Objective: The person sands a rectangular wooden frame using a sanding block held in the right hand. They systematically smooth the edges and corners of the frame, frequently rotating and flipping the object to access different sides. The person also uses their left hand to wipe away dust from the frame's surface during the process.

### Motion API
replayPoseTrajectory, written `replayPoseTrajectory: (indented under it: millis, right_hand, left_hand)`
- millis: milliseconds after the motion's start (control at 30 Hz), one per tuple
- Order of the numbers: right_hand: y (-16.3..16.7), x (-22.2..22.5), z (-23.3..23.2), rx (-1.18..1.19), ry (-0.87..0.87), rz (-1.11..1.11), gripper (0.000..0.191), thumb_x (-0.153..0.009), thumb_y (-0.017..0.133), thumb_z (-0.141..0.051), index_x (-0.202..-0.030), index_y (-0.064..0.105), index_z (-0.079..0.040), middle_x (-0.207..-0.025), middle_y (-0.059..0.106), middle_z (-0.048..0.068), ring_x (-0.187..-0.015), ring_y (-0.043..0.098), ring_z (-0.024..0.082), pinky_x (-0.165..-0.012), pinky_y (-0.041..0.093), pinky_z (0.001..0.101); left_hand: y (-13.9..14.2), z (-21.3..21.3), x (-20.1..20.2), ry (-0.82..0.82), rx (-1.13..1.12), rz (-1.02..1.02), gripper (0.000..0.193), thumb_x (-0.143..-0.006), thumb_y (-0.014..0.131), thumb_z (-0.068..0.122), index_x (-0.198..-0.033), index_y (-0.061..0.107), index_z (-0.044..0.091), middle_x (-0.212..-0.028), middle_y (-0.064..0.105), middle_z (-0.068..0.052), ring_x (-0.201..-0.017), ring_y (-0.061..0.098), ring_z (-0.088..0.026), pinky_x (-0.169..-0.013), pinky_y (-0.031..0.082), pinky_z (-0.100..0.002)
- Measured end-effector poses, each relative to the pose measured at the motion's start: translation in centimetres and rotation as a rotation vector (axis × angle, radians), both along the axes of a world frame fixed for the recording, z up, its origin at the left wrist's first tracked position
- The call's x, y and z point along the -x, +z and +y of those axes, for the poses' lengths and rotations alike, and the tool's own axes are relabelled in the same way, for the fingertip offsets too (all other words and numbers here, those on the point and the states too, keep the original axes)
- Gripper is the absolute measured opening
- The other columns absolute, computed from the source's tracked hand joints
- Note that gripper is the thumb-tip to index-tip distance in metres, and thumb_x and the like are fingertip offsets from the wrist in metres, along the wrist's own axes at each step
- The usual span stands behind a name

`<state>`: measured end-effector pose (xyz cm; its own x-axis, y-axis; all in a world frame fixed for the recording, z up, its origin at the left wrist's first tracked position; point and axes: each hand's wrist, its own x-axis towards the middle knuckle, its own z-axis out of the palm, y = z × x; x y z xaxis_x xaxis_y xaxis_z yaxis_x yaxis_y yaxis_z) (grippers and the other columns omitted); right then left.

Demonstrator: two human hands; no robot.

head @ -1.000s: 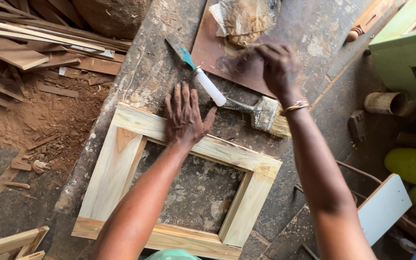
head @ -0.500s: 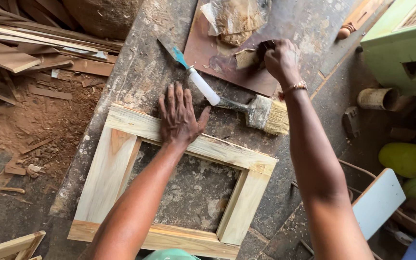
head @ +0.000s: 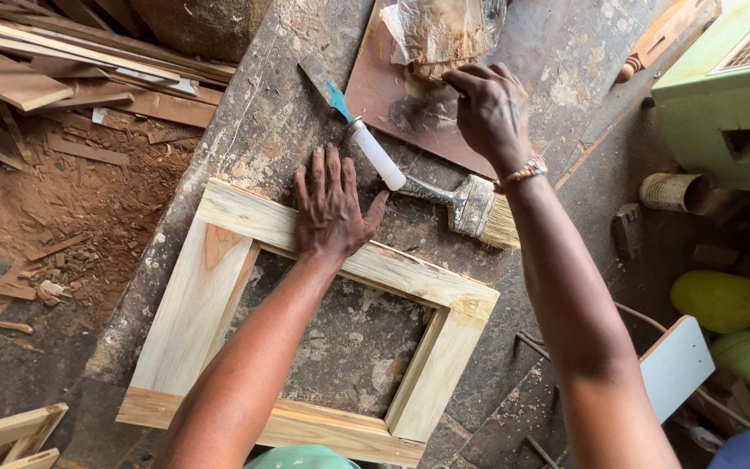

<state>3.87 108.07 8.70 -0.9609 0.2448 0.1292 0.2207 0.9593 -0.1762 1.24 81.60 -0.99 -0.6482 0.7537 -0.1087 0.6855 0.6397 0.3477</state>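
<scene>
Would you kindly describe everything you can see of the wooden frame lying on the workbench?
The wooden frame is a rectangle of four pale, unfinished planks joined at the corners, open in the middle so the stained bench shows through. It lies flat, skewed to the bench edge, its near rail at the bottom of the view. The grain shows a reddish patch at the far left corner. The left hand presses palm-down on its far rail; the right hand is clear of it, and the paintbrush lies just beyond.

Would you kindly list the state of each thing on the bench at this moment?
Wooden frame: flat on the bench, pressed by the left hand.
Paintbrush: lying on the bench, untouched.
Plastic bag: crumpled on the brown board.
Right hand: fingers bent, at the bag's lower edge.
</scene>
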Motion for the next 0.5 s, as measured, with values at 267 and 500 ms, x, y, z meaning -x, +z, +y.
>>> replayPoseTrajectory:
  millis: [267, 500]
  right_hand:
    - [-1.2, -0.6, -0.2, 0.050, 0.023, -0.204, 0.025, -0.099, 0.059, -0.006, -0.108, 0.080, -0.017, -0.108, 0.078, 0.002, -0.088, 0.063, 0.020, -0.080, 0.049, 0.0341]
    - [-1.1, 2.2, -1.2, 0.012, 0.015, -0.026, 0.023, -0.105, 0.059, -0.008, -0.113, 0.079, -0.016, -0.109, 0.078, 0.003, -0.093, 0.064, 0.020, -0.080, 0.048, 0.0360]
  left_hand:
    - [0.0, -0.1, -0.2, -0.002, 0.010, -0.035, 0.090, -0.098, 0.028, 0.070, -0.150, 0.041, -0.003, -0.162, 0.028, -0.025, -0.150, 0.027, -0.041, -0.120, 0.018, -0.064]
    - [-0.2, -0.1, -0.1, 0.002, 0.000, -0.026, 0.089, -0.100, 0.028, 0.069, -0.150, 0.041, -0.003, -0.162, 0.029, -0.026, -0.151, 0.026, -0.042, -0.120, 0.017, -0.065]
